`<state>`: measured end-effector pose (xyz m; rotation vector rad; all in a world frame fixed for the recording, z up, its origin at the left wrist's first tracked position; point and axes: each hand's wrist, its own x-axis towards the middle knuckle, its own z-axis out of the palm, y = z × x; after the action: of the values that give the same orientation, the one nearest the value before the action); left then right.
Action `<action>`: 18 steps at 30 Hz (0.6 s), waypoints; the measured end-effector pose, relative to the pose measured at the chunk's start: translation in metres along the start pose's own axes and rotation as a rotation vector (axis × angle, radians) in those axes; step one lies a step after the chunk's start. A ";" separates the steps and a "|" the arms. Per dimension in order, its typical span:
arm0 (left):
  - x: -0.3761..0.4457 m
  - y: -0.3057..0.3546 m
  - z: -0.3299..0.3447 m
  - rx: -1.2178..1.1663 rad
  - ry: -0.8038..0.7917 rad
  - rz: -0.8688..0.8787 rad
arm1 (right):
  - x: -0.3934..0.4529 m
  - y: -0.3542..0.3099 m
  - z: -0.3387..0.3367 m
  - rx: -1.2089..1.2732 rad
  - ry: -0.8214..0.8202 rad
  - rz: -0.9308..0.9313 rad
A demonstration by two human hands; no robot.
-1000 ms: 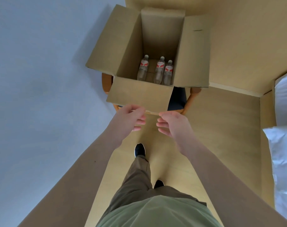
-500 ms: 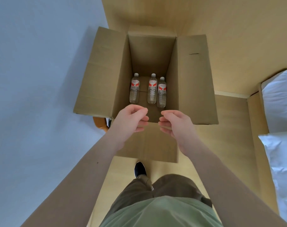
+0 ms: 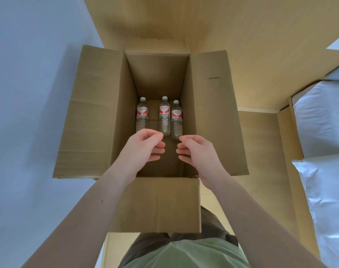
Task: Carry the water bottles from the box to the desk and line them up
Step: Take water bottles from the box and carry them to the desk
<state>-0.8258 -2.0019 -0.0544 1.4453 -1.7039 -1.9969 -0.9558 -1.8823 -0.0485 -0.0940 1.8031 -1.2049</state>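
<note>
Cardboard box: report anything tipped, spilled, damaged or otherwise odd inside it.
Nothing stands out. Three water bottles stand upright, caps on, in a row at the bottom of the cardboard box; no water shows on the cardboard. Both hands, left and right, hover above, holding nothing.

Both hands [image 3: 169, 149] have moved from the near flap [image 3: 159, 205] into the box [image 3: 91, 113], apparently just short of the bottles [image 3: 164, 117].

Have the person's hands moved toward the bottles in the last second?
Yes. Both the left hand and the right hand have come forward past the box's near flap, and now hang inside it, just short of the three bottles.
</note>
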 end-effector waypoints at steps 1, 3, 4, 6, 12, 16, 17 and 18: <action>0.006 0.002 0.001 -0.009 0.009 -0.007 | 0.007 -0.003 0.000 0.000 -0.011 0.007; 0.018 0.008 0.004 -0.025 0.023 -0.019 | 0.021 -0.011 -0.001 0.004 -0.032 0.013; 0.023 0.010 0.006 -0.031 0.029 -0.028 | 0.028 -0.014 -0.002 0.001 -0.043 0.015; 0.036 0.014 0.008 -0.039 0.043 -0.041 | 0.041 -0.019 -0.003 -0.003 -0.063 0.019; 0.066 0.022 0.012 -0.030 0.078 -0.053 | 0.072 -0.031 -0.002 -0.018 -0.124 0.032; 0.087 0.023 0.012 0.001 0.086 -0.076 | 0.085 -0.032 0.003 -0.009 -0.142 0.039; 0.093 0.022 0.011 0.010 0.089 -0.081 | 0.089 -0.031 0.004 -0.011 -0.143 0.040; 0.099 0.022 0.011 0.019 0.092 -0.082 | 0.093 -0.030 0.007 -0.015 -0.140 0.041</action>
<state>-0.8952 -2.0654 -0.0928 1.6117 -1.6558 -1.9268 -1.0151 -1.9503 -0.0861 -0.1458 1.6844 -1.1289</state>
